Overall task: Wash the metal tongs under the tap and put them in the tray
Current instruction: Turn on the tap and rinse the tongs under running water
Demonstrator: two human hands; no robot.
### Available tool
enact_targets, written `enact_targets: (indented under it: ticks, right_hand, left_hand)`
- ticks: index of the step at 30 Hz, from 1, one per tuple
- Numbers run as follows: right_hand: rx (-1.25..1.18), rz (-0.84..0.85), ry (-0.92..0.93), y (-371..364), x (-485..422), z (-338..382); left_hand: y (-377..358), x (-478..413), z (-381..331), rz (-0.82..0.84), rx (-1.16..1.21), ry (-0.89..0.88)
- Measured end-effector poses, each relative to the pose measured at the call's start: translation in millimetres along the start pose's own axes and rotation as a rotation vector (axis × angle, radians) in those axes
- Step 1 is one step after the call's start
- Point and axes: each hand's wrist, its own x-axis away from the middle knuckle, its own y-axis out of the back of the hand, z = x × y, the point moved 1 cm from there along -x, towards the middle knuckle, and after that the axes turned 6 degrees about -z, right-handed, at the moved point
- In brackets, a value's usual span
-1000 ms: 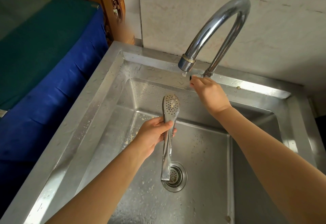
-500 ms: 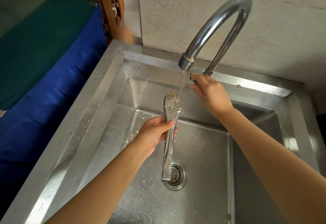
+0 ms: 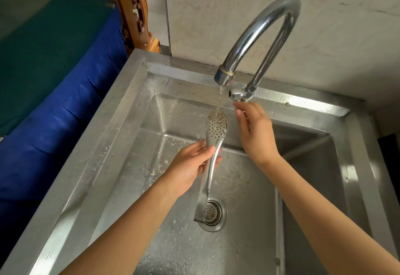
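Note:
My left hand (image 3: 190,166) grips the metal tongs (image 3: 213,144) around their middle, over the steel sink (image 3: 121,112). The perforated head of the tongs points up and away, and it carries brown specks of food. A thin stream of water falls from the curved chrome tap (image 3: 259,34) onto that head. My right hand (image 3: 255,131) hovers just right of the tongs' head, below the tap's handle (image 3: 237,94), fingers apart and holding nothing. The hinge end of the tongs hangs over the drain (image 3: 213,213). No tray is in view.
Food scraps and water drops are scattered over the sink floor and its left wall. A blue and green cloth-covered surface (image 3: 49,69) lies left of the sink. Carved wooden furniture (image 3: 138,17) stands behind it, against a pale tiled wall (image 3: 324,36).
Water now runs from the tap onto the tongs' head. My right hand has left the tap handle and come down beside the tongs. My left hand shifted the tongs slightly under the stream.

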Motion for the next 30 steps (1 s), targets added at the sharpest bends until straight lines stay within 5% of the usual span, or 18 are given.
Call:
enact_targets:
  ticks: [16,24,28,30]
  right_hand:
    - [-0.137,0.323,-0.100,-16.0,-9.4,23.4]
    - [-0.212,0.109,-0.228,-26.6,-19.2,23.6]
    - [-0.537,0.468,-0.378,-32.3,-8.9,21.1]
    - [-0.640,0.470,-0.418,-35.1,-7.7,20.8]
  left_hand:
    - [-5.1,4.3,-7.2,-0.073,-0.031,-0.156]
    - [-2.7,10.0,-4.1,-0.082,-0.137,-0.242]
    - [0.7,6.6,-6.6,-0.125,-0.123,-0.238]
    - [3.2,5.4,-9.3,-0.118,-0.122,-0.244]
